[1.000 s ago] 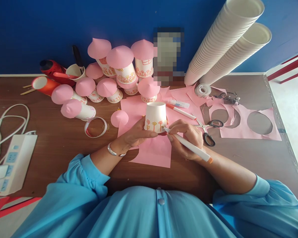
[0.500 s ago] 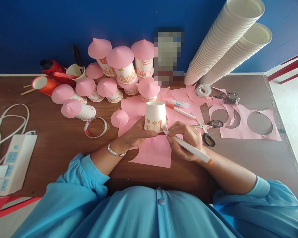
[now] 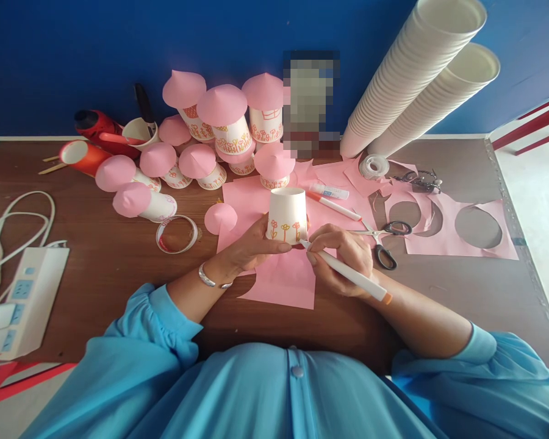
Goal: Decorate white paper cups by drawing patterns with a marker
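A white paper cup with red and yellow-green flowers drawn along its lower part is held upside down by my left hand, the thumb across its lower edge and the other fingers hidden behind it. My right hand is closed around a white marker with an orange end. The marker's tip meets the lower right of the cup beside the flowers. Under and behind the cup lies pink paper. A small pink cone rests left of the cup.
Decorated cups with pink cone tops crowd the back left. Tall stacks of white cups lean at the back right. Scissors, a tape roll and cut pink sheets lie right. A power strip sits far left.
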A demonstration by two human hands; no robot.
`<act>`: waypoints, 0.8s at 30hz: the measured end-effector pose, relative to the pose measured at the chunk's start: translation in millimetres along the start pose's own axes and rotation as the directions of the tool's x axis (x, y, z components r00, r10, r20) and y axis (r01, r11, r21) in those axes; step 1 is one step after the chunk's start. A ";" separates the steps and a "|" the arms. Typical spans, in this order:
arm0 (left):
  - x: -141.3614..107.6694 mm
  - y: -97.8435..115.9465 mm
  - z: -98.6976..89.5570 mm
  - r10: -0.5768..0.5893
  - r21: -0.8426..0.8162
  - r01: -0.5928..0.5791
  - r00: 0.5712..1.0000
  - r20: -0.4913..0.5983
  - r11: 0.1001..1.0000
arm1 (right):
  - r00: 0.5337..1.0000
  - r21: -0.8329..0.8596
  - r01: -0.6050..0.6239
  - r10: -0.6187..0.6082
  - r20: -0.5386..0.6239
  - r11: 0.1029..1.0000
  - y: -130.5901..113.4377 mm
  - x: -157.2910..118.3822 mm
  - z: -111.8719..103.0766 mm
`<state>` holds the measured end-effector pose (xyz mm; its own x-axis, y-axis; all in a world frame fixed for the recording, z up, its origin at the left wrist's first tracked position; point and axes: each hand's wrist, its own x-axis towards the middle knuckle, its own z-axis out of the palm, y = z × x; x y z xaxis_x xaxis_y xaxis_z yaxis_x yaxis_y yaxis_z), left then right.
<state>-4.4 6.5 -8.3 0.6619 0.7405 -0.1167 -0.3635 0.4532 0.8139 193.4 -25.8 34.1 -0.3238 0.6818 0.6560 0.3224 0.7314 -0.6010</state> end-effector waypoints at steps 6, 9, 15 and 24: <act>0.7 0.9 0.6 -0.017 0.016 0.017 1.000 0.020 1.000 | 1.000 -0.013 -0.004 0.004 0.014 1.000 0.3 0.0 -0.4; 0.6 0.3 -0.1 -0.019 0.018 0.018 1.000 0.017 1.000 | 1.000 -0.017 -0.013 0.013 0.013 1.000 0.4 -0.7 -0.7; 0.4 0.2 0.3 -0.035 0.046 0.035 0.999 -0.014 0.998 | 1.000 0.004 0.000 0.000 0.008 1.000 1.1 -1.2 -0.3; 1.3 3.9 1.9 -0.014 0.034 0.013 1.000 0.010 0.999 | 1.000 0.005 0.006 -0.006 0.030 1.000 0.7 0.1 -0.6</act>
<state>-3.7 8.3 -4.3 0.6737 0.7289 -0.1219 -0.3319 0.4458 0.8313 194.2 -25.2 34.0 -0.3526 0.6774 0.6456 0.3161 0.7356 -0.5991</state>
